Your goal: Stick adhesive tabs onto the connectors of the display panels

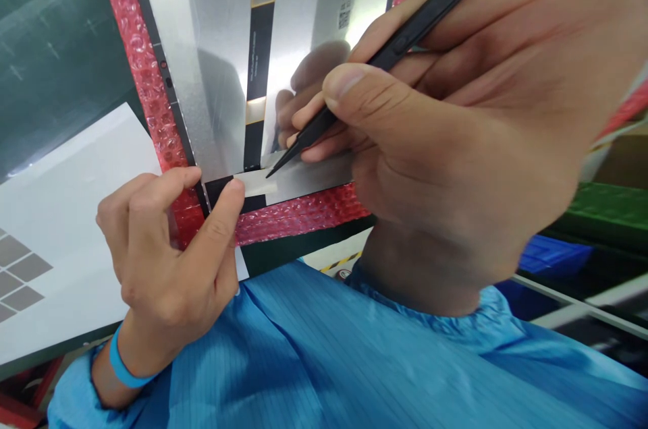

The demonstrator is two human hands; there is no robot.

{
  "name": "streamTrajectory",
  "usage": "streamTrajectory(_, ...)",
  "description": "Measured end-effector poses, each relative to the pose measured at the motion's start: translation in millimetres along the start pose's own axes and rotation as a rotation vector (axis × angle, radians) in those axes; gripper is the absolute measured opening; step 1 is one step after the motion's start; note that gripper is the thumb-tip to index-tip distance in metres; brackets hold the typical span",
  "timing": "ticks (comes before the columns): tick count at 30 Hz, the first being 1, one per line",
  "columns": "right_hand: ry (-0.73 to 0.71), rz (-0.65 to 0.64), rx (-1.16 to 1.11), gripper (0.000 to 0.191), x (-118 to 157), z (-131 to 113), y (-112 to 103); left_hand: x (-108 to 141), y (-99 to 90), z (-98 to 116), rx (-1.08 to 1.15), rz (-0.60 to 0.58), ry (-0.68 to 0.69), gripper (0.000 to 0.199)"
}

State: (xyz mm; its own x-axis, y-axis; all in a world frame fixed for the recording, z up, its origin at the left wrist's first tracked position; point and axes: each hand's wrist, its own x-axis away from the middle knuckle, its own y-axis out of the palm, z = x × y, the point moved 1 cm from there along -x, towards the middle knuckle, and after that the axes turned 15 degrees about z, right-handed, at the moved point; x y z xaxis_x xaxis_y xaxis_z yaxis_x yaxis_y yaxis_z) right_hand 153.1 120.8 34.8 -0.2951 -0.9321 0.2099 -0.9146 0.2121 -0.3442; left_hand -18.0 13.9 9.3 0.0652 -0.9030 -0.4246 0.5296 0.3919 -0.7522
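A silver-backed display panel [217, 98] with a black strip down its middle lies on red bubble wrap. My right hand [430, 112] is closed on black tweezers [324, 119], held like a pen. Their tip touches or hovers just over a pale strip [256, 181] at the panel's near edge; I cannot tell which. My left hand [172, 247] rests at the near left corner, thumb and index finger apart. Its thumb presses on the left end of the pale strip, beside a black patch, and its index fingertip lies at the panel's left edge.
Red bubble wrap [146, 85] borders the panel on a dark green table mat [61, 38]. A white sheet [81, 166] with several grey squares [30, 270] lies to the left. A blue bin [557, 257] stands lower down at right.
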Motion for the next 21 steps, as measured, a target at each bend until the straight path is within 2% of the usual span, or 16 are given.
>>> streamTrajectory(15,0.010,0.001,0.020,0.020,2.1,-1.9,-1.8,-0.7,0.5,1.7,-0.017,-0.009,0.032,0.040)
streamTrajectory(21,-0.054,0.018,-0.037,0.021,-1.6,9.3,-2.0,-0.1,2.9,-0.8,0.008,0.034,0.053,0.041)
